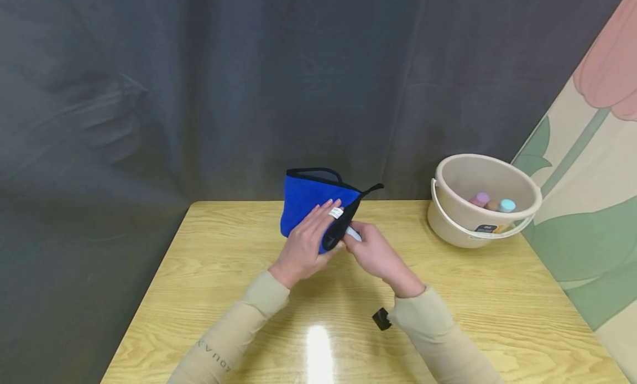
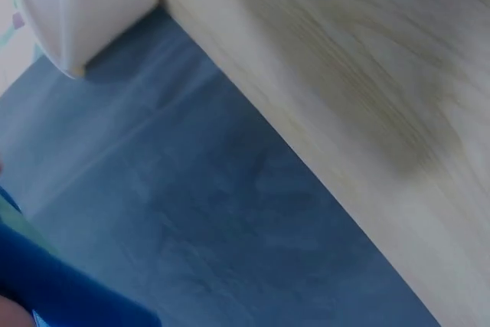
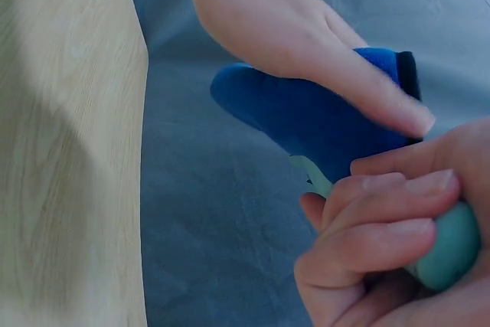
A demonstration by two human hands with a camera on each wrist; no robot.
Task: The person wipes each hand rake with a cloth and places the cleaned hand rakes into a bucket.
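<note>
A blue cloth (image 1: 303,204) with black edging and a white tag is held up above the table. My left hand (image 1: 306,243) grips it, fingers over its front and thumb on the near side; the right wrist view shows the cloth (image 3: 306,116) folded round something. My right hand (image 1: 370,251) holds a pale object (image 1: 353,233) next to the cloth. In the right wrist view its rounded green end (image 3: 452,250) sticks out of the curled fingers, and a pale green part (image 3: 312,174) meets the cloth. The object's kind cannot be told.
A beige bucket (image 1: 450,198) with its handle down stands at the table's back right, holding several items with purple, brown and light blue tops. A dark curtain (image 1: 298,85) hangs behind the wooden table (image 1: 224,229). A small black device (image 1: 381,319) is by the right cuff.
</note>
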